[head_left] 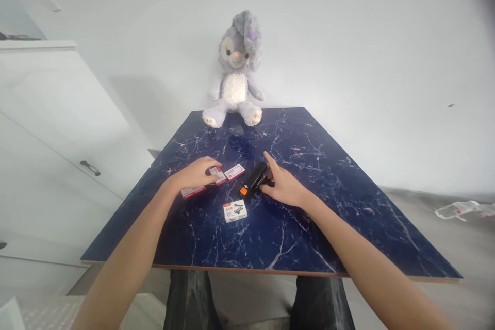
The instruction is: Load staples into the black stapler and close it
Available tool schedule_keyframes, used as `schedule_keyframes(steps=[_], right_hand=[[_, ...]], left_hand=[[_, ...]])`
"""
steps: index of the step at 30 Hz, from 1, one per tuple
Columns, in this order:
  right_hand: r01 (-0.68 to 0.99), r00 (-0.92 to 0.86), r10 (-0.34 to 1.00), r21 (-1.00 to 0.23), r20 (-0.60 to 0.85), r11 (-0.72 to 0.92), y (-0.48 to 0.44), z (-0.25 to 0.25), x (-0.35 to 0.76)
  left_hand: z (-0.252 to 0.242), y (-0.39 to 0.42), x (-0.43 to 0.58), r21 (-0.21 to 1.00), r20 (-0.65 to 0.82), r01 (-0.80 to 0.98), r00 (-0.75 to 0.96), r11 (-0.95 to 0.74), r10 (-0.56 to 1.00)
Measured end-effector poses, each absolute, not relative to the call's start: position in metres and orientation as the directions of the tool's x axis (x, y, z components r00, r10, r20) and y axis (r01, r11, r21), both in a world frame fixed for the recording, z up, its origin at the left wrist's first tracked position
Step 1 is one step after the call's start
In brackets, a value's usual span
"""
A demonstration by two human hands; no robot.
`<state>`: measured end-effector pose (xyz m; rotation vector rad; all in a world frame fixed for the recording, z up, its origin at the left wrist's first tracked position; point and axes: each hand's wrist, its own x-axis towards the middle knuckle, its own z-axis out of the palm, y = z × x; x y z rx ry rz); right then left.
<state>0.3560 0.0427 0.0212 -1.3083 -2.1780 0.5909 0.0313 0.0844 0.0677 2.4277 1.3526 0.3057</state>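
My left hand (199, 171) is closed over a small red-and-white box (218, 175), with the thumb on its near side and the fingers across its far side. Another red-and-white box (192, 192) lies partly under this hand. To the right, a white box with a red edge (234, 171) sits close to the held one. My right hand (284, 185) is at the right side of a black stapler (254, 178) with an orange end; its thumb and curled fingers grip the side while the index finger stretches out. Nearer me stands a white box with a stapler picture (235, 211).
The dark blue marble-patterned table (286, 237) has its far edge by the wall. A grey-purple plush toy (235, 87) sits at that far edge. On the left stands a white cabinet (58, 129). A clear plastic bottle (456, 210) lies on the floor at right.
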Motion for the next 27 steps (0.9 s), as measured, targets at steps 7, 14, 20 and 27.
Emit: schedule_keyframes(steps=[7,14,20,27], right_hand=[[0.529,-0.389,0.890,-0.732,0.240,0.429,0.038,0.022,0.350],[0.335,-0.479,0.830,-0.814,0.287,0.475,0.045,0.012,0.350],[0.366,-0.468,0.844,-0.812,0.261,0.454,0.043,0.014,0.350],[0.422,-0.587,0.793,-0.774,0.163,0.472,0.031,0.023,0.352]], left_hand=[[0.050,0.064,0.083,0.510,0.102,0.625,0.639,-0.591,0.763],[0.044,0.063,0.090,0.552,0.108,0.627,0.600,-0.550,0.793],[0.026,0.068,0.095,0.364,0.153,0.744,0.545,-0.560,0.824],[0.023,0.066,0.104,0.300,0.254,0.754,0.527,-0.584,0.811]])
